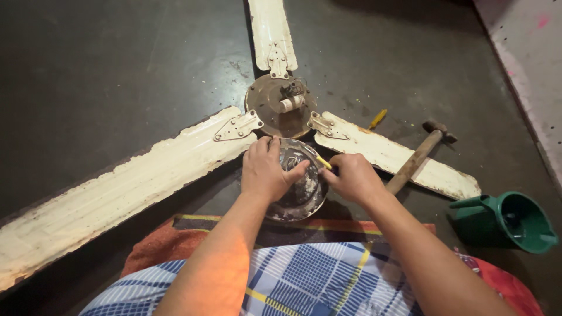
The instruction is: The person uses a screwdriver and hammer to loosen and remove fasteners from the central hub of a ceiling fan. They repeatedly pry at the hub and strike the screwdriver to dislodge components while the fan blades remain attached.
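Checked cloth (pixel 304 281) nearest; left hand (pixel 266 169) grips round metal cover (pixel 301 196); right hand (pixel 351 175) pinches yellow tool (pixel 324 162).

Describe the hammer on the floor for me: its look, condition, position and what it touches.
The hammer lies flat on the dark floor, right of the right hand. It has a worn brownish wooden handle and a small dark metal head pointing up and to the right. The handle crosses over the right-hand fan blade, resting on it. No hand touches it; its lower end runs behind the right hand.
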